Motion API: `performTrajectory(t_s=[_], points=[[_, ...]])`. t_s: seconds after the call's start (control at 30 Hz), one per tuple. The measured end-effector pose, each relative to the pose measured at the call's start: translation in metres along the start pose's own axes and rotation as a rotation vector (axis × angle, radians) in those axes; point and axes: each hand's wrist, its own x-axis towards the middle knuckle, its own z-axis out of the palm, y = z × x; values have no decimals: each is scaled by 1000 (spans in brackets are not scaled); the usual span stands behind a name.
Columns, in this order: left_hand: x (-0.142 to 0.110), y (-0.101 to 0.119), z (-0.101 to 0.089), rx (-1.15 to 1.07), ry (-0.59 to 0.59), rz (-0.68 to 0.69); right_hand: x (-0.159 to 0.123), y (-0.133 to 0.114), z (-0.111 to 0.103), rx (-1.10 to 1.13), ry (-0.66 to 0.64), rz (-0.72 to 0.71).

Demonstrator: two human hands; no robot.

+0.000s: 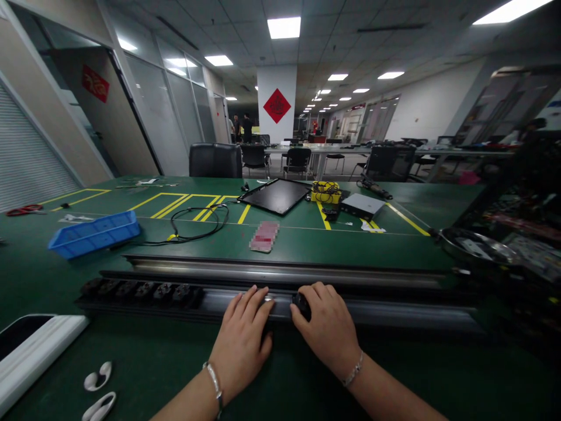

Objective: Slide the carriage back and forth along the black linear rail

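A long dark metal channel rail (394, 316) lies crosswise on the green table in front of me. Several small black block-shaped parts (145, 290) sit in a row inside its left end. My right hand (326, 321) has its fingers curled around a similar black part (301, 305) at the middle of the rail; the hand covers much of this piece. To the left, my left hand (243, 333) rests on the rail with fingers stretched out, holding nothing that I can see. Directly behind runs a second metal rail (280, 273), parallel to the first.
A blue plastic bin (94, 234), a looped black cable (199, 222), a pink card-like item (265, 237), a flat black panel (278, 196) and a silver box (362, 206) lie beyond the rails. Dark clutter (517, 251) crowds the right. White earbuds (99, 377) lie front left.
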Motion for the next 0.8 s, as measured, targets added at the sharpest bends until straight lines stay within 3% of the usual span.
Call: performTrajectory(t_s=[0.8], points=[[0, 0, 0, -49, 8, -23, 1, 6, -1, 44, -13, 20]])
